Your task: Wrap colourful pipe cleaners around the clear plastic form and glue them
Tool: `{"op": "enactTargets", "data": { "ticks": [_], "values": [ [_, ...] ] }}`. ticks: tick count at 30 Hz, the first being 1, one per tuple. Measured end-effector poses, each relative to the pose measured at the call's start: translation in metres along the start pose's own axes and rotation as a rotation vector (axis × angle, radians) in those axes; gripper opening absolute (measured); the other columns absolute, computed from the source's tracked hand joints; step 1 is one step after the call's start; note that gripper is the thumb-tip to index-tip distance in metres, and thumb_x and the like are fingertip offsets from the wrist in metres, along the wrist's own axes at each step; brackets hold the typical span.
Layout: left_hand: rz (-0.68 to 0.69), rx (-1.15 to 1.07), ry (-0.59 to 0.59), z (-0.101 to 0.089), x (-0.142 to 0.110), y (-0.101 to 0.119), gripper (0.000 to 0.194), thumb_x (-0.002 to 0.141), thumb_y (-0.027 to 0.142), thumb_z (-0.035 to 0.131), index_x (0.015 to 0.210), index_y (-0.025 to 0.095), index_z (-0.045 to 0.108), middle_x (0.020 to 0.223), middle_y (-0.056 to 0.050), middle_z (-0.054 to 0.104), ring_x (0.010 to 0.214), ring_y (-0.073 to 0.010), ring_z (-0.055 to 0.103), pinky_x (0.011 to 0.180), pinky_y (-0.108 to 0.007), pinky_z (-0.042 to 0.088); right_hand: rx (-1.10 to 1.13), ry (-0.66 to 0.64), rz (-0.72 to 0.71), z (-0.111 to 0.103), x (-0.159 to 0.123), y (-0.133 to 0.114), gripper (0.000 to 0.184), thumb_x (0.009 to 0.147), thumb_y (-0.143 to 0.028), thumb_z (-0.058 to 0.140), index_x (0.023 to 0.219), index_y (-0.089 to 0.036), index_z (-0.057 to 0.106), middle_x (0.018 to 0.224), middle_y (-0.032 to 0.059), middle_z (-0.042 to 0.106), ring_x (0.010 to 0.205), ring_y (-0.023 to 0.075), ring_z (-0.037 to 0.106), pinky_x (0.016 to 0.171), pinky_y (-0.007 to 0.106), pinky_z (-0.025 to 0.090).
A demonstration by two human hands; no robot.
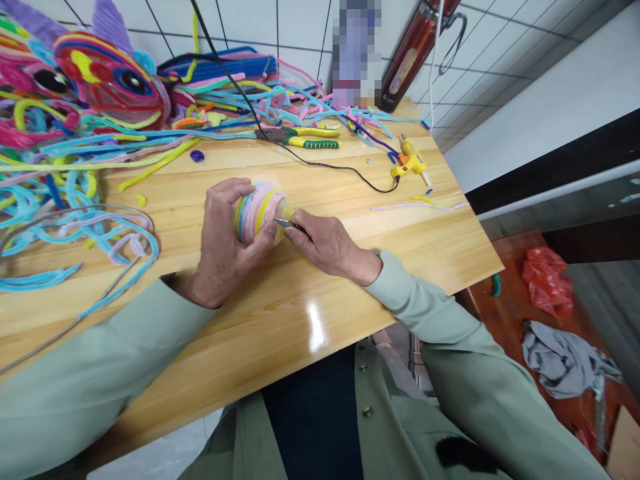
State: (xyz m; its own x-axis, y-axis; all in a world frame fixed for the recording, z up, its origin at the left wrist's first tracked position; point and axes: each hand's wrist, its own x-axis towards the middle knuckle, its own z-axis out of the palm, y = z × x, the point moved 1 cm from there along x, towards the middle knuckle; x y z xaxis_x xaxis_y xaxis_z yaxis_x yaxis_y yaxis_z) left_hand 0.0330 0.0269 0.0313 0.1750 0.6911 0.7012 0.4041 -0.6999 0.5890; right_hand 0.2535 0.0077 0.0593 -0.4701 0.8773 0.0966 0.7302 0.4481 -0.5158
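My left hand (223, 243) curls around a rounded piece wrapped in pink, yellow and blue fuzzy stems (260, 210), holding it just above or on the wooden table. Its right end looks pale and partly see-through. My right hand (325, 243) is closed on a small pointed blade (285, 223) with a dark handle, most of which the fingers hide. The blade's tip touches or nearly touches the piece's right end, close to my left thumb.
Fuzzy stems (115, 230) lie heaped along the left and back, beside a colourful big-eyed figure (110, 83). Green-yellow pliers (313, 138) and a corded yellow glue gun (411, 162) lie behind my hands. A red thermos (413, 57) stands by the tiled wall.
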Motion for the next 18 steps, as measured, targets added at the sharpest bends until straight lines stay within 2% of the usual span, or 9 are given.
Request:
{"op": "enactTargets", "data": {
  "ticks": [8, 12, 18],
  "values": [
    [-0.022, -0.015, 0.021, 0.0011, 0.0009, 0.0019, 0.053, 0.102, 0.051, 0.075, 0.152, 0.048, 0.057, 0.141, -0.010, 0.067, 0.137, -0.0392, 0.065, 0.117, -0.070, 0.057, 0.006, 0.036, -0.061, 0.0029, -0.0016, 0.0038, 0.042, 0.122, -0.054, 0.033, 0.110, -0.023, 0.058, 0.094, 0.0020, 0.070, 0.077, 0.0166, 0.054, 0.072, 0.032, 0.034],
    [-0.032, -0.030, -0.002, 0.0003, -0.0001, 0.0012, 0.053, 0.103, 0.054, 0.077, 0.151, 0.044, 0.058, 0.143, -0.009, 0.065, 0.141, -0.0388, 0.063, 0.122, -0.070, 0.053, 0.016, 0.051, -0.069, 0.0019, -0.0026, 0.0031, 0.042, 0.122, -0.055, 0.032, 0.108, -0.024, 0.057, 0.091, 0.0012, 0.068, 0.074, 0.0166, 0.051, 0.070, 0.032, 0.032],
    [-0.031, 0.039, -0.026, 0.0006, 0.0006, 0.0041, 0.047, 0.108, 0.057, 0.068, 0.150, 0.042, 0.053, 0.143, -0.008, 0.065, 0.143, -0.0351, 0.065, 0.123, -0.070, 0.055, 0.028, 0.070, -0.095, 0.0012, -0.0032, 0.0046, 0.044, 0.121, -0.055, 0.031, 0.104, -0.024, 0.055, 0.088, 0.0013, 0.064, 0.072, 0.0169, 0.049, 0.069, 0.033, 0.030]
  ]
}}
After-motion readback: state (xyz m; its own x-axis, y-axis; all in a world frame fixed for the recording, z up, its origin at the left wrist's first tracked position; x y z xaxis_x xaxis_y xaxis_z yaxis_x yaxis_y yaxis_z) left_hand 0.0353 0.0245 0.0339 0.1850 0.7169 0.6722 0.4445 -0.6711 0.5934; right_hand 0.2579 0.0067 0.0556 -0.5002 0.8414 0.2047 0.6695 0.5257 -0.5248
